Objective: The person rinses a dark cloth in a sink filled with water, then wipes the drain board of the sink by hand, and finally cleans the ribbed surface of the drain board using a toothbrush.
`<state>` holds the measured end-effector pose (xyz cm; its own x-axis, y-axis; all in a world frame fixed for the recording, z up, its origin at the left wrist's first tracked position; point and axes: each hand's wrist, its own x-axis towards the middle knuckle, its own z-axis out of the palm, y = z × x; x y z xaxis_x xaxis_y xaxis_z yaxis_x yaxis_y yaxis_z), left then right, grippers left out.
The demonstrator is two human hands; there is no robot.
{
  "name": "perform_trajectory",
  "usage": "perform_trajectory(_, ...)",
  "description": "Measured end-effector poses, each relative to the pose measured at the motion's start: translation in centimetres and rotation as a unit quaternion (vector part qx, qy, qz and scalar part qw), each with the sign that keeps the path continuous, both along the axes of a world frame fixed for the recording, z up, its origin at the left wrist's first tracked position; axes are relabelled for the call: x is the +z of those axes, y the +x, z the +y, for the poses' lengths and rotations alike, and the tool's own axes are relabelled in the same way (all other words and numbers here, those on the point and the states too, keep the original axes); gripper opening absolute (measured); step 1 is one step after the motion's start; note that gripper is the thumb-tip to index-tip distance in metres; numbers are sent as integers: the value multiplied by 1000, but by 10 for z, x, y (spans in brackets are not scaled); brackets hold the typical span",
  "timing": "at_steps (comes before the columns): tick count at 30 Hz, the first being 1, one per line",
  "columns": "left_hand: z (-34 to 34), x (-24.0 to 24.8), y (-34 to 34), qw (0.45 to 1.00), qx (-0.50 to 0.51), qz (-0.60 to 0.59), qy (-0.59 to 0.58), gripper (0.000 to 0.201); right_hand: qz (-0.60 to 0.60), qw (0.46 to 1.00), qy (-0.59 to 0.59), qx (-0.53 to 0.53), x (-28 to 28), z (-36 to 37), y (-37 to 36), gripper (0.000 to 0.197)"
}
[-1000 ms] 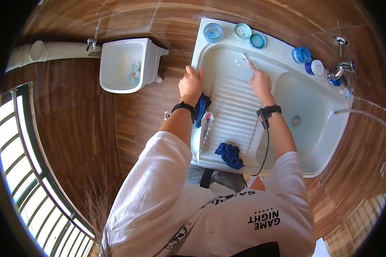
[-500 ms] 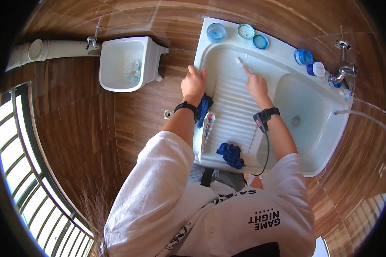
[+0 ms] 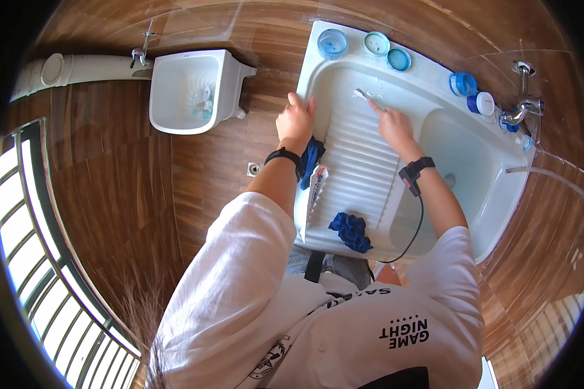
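Below me stands a white laundry sink (image 3: 428, 84) with a ribbed washboard slope. My right hand (image 3: 394, 129) is over the upper washboard, closed with its index finger stretched along a thin white toothbrush (image 3: 359, 93). Only the toothbrush's head end shows; the hand covers the rest. White foam lies on the sink surface beside the head. My left hand (image 3: 295, 122) is closed around the sink's left rim, thumb on the inner side. A dark blue cloth (image 3: 312, 162) hangs over that rim below the left hand. A second crumpled blue cloth (image 3: 350, 232) lies low on the washboard.
A white-and-red tube (image 3: 315, 185) lies by the left rim. Blue jars (image 3: 333, 44), lids (image 3: 399, 59) and a white-capped jar (image 3: 481, 103) line the back ledge. A tap (image 3: 522, 111) rises at right above the water-filled basin. A small white mop sink (image 3: 222, 91) stands left.
My right hand and the toothbrush have shifted slightly on the surface, and more foam shows around the brush head. My left hand stays on the rim. The view has moved a little.
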<state>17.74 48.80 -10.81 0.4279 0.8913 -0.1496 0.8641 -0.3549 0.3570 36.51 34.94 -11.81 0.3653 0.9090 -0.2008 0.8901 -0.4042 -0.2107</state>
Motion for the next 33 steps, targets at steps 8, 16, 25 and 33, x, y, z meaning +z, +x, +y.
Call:
perform_trajectory(8, 4, -3, -2, 1000, 9, 8, -4, 41, 3, 999, -34, -2, 11, 6, -1, 52)
perform_trajectory(16, -3, -3, 1, 1000, 10, -18, -10, 41, 4, 998, -66, -26, 15, -6, 13, 53)
perform_trajectory(25, -3, -7, 6, 1000, 10, 19, -9, 43, -45, 991, -8, -124, -5, -7, 18, 54)
perform_trajectory(33, 3, -1, 0, 1000, 19, 5, -18, 42, 65, 985, -6, -161, 4, -10, 22, 55)
